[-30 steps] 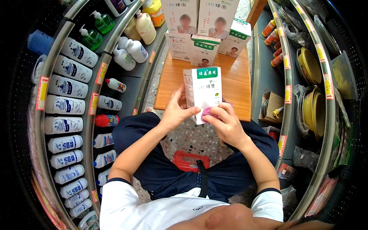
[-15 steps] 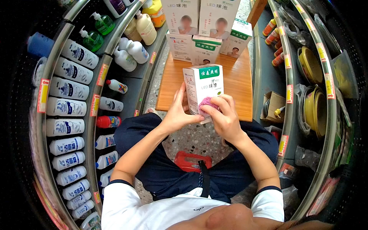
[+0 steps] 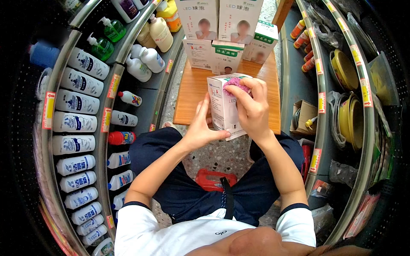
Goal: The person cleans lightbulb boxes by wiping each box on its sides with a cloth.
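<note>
A white LED bulb box [image 3: 218,102] with a green band near its top stands upright at the near edge of the wooden table. My left hand [image 3: 204,123] grips its lower left side, thumb across the bottom front edge. Pinched in the fingers of my right hand [image 3: 253,104] is a pink cloth [image 3: 236,86], pressed against the upper front of the box, where it covers part of the green band and the printing.
More bulb boxes [image 3: 198,53] are stacked at the back of the wooden table [image 3: 188,94]. Shelves of bottles [image 3: 76,122] line the left. Yellow pans [image 3: 351,123] and spray cans sit on the right shelves. A red stool [image 3: 215,179] shows between my legs.
My right hand has moved the pink cloth up from the lower front of the box to its upper front. My left hand still holds the box, which has turned slightly.
</note>
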